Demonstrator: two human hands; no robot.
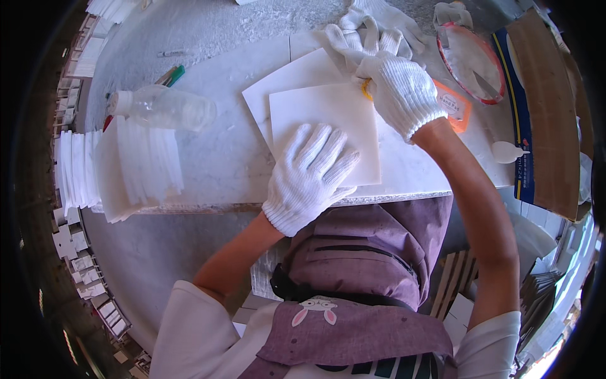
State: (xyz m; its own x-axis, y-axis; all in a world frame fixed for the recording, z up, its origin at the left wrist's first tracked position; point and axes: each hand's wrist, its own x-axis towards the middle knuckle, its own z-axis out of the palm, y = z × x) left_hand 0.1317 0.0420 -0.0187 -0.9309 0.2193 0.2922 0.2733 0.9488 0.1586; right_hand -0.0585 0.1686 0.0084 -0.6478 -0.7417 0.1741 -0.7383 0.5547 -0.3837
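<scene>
My left hand (pixel 310 174), in a white knitted glove, lies with its fingers spread flat on a square white tile (pixel 328 104). Under that tile, turned at an angle, is a second white tile (pixel 257 95). At the far right corner of the upper tile is my right hand (pixel 401 91), gloved the same way. Its fingers are closed round a small yellow thing (pixel 367 90), of which only an edge shows; its kind is hidden. Just right of the right hand lies an orange hand pad (pixel 452 106).
Spare white gloves (pixel 385 25) lie at the back. To the left are a clear plastic bottle (pixel 164 107), a green-handled tool (pixel 174 76) and stacked white tiles (pixel 136 164). At the right are a red-rimmed dish (pixel 467 60), a small white squeeze bottle (pixel 506 152) and a cardboard box (pixel 543 114).
</scene>
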